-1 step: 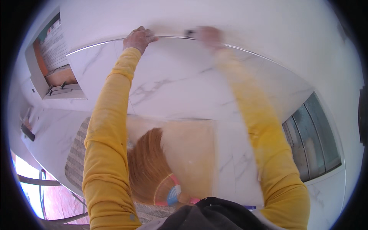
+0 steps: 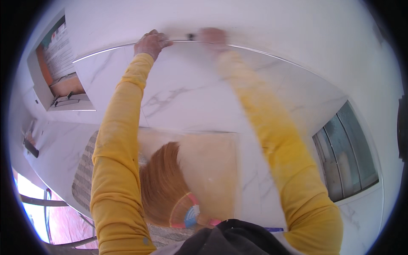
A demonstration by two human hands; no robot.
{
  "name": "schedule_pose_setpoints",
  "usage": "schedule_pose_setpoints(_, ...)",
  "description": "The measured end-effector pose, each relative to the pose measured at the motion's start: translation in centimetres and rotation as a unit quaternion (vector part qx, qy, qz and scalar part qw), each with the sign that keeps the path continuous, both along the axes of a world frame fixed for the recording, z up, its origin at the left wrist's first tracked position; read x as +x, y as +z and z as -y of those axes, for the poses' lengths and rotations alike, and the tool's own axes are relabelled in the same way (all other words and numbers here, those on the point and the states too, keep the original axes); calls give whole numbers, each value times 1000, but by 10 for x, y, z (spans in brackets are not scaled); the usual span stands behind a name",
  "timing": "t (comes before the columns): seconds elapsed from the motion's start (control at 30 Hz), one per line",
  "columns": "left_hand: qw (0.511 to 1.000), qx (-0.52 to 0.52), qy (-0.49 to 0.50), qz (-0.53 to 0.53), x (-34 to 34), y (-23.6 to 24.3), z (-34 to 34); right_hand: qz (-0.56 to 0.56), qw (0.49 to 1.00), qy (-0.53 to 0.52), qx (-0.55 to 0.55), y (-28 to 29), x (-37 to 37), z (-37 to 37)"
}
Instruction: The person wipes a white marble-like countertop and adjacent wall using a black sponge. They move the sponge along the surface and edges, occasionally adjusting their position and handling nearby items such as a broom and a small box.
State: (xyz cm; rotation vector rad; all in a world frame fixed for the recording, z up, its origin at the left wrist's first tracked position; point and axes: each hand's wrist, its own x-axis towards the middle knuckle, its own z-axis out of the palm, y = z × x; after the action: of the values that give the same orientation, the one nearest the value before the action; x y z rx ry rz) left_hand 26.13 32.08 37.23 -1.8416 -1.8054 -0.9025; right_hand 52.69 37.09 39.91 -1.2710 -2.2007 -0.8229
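My left hand [image 2: 152,43] rests on a thin shiny trim strip [image 2: 97,52] along the top of the white marbled wall tiles [image 2: 187,89]. Its fingers are bent and close together; what they hold, if anything, is hidden. Farther right along the same strip, my right hand [image 2: 213,38] is smeared by motion. A small dark object [image 2: 191,37] sticks out from its left side, seemingly gripped in the fingers, too blurred to name. Both hands are at the line where the tiles meet the plain white wall [image 2: 263,21].
Below my arms lies a straw broom [image 2: 163,187] with a pink and blue band, by a beige panel [image 2: 212,170] and a striped grey mat [image 2: 83,170]. A recessed opening [image 2: 68,87] is at left, a louvred glass window [image 2: 348,148] at right. A dark-headed tool [image 2: 31,148] lies far left.
My right hand has slid left along the trim strip with the small dark object, closer to my left hand. The left hand has barely shifted.
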Motion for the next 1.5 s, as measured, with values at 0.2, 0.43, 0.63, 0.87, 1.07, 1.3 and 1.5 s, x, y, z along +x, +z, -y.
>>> schedule_pose_setpoints(0.2,997,-44,58,19,-8,8,10,15,1000,25,-6,-3,19,-13)
schedule_pose_setpoints(0.43,999,-21,37,22,13,5,-2,-56,993,-66,-80,21,340,-24)
schedule_pose_setpoints(0.63,999,-17,44,19,5,6,-2,0,1000,20,-8,6,32,-29)
schedule_pose_setpoints(0.87,997,-46,58,27,-4,9,7,55,997,-45,-16,2,15,-19)
schedule_pose_setpoints(1.07,999,-24,32,36,20,10,-3,-37,996,-71,-39,17,376,-25)
schedule_pose_setpoints(1.3,997,-28,61,41,14,12,0,14,998,-54,17,17,88,-17)
schedule_pose_setpoints(1.5,997,-37,54,48,-3,7,2,-5,998,59,38,-12,32,-8)
